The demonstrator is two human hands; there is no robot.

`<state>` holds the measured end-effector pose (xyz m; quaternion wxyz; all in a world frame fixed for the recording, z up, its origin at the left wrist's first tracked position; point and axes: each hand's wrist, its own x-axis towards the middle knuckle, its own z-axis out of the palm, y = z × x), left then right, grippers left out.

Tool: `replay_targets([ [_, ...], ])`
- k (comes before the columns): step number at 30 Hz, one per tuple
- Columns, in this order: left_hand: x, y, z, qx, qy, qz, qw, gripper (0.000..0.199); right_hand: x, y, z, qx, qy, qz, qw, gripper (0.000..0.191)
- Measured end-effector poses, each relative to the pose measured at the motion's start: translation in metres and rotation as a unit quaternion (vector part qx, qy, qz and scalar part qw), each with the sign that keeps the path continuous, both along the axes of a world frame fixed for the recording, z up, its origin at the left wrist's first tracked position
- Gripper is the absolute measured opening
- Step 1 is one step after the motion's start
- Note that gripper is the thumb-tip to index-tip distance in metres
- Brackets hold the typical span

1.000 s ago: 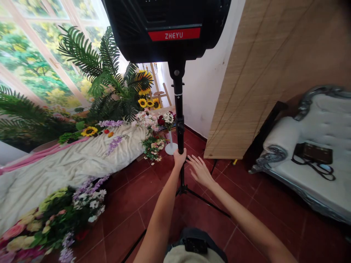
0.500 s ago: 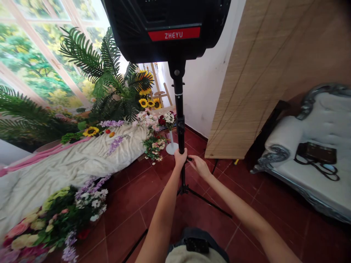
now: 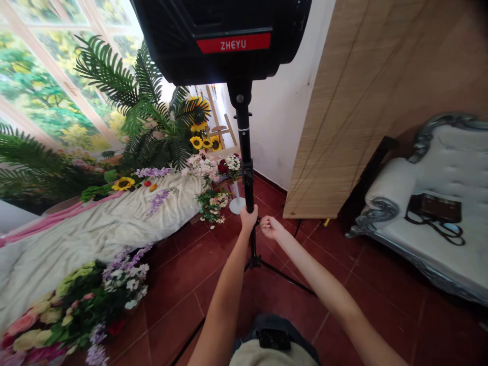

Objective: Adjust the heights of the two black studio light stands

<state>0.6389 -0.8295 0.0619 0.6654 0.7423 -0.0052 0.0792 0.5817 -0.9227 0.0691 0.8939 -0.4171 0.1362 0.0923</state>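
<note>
A black light stand (image 3: 247, 152) rises in front of me and carries a large black studio light (image 3: 229, 20) with a red ZHEYU label. My left hand (image 3: 249, 218) is wrapped round the stand's pole, low down above the spread legs. Just right of the pole, my right hand (image 3: 270, 227) has its fingers curled together at a small black knob (image 3: 258, 220) of the stand. The fingertips appear to touch the knob's outer end; part of the grip is hidden by the hand itself.
Left lies a cream cloth (image 3: 171, 201) with flowers and palm leaves. A flower bunch (image 3: 57, 315) is at lower left. Behind the stand hangs a bamboo blind (image 3: 320, 152). A white sofa (image 3: 396, 180) holding a brown bag (image 3: 440, 208) is right. Stand legs (image 3: 285, 277) spread over the red tiles.
My right hand's fingers have curled in from a more outstretched pinch at the knob. My left hand keeps its grip on the pole. The whole view has shifted slightly.
</note>
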Motion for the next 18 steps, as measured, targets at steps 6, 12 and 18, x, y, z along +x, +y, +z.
replay_targets([
  [6, -0.003, 0.001, 0.006, -0.007, 0.000, -0.002, 1.000, 0.026, -0.008, 0.009, -0.009, -0.029, -0.013, -0.030, 0.999, 0.017],
  [12, -0.004, 0.001, 0.007, -0.010, 0.013, -0.009, 1.000, 0.028, -0.028, 0.003, -0.021, -0.420, -0.151, -0.098, 0.889, 0.034],
  [18, -0.006, -0.001, 0.007, -0.020, -0.002, -0.009, 1.000, 0.030, -0.040, -0.012, -0.016, -0.683, -0.187, -0.077, 0.701, 0.035],
])
